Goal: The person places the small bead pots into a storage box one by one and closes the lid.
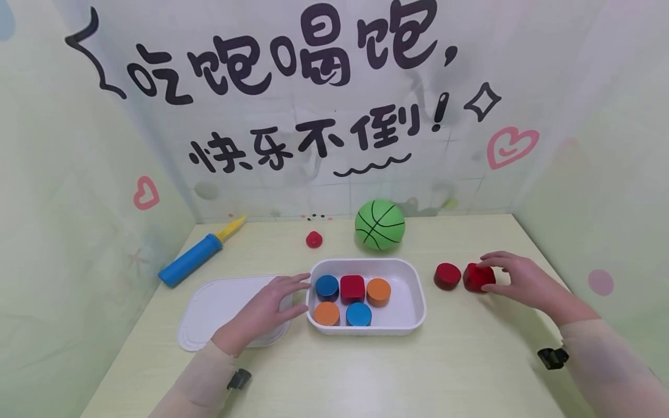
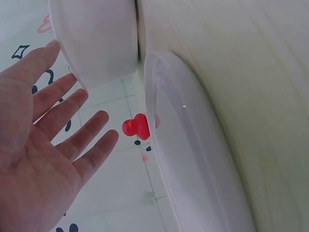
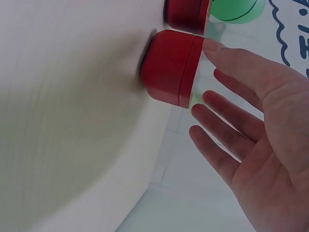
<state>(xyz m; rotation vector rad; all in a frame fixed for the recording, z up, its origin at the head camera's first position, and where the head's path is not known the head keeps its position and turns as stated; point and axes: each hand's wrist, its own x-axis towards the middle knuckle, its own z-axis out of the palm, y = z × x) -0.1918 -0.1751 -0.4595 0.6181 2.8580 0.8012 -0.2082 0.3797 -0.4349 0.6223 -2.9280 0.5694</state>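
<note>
hands by smooth red box, round-cornered white tray

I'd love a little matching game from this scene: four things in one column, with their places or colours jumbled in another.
Things:
1. right hand
2. left hand
3. toy basketball
4. hand pump

Places or colours:
A. green with black lines
B. by the left end of the white box
C. blue and yellow
D. at a red block outside the box

Pairs: 1-D, 2-B, 3-A, 4-C
</note>
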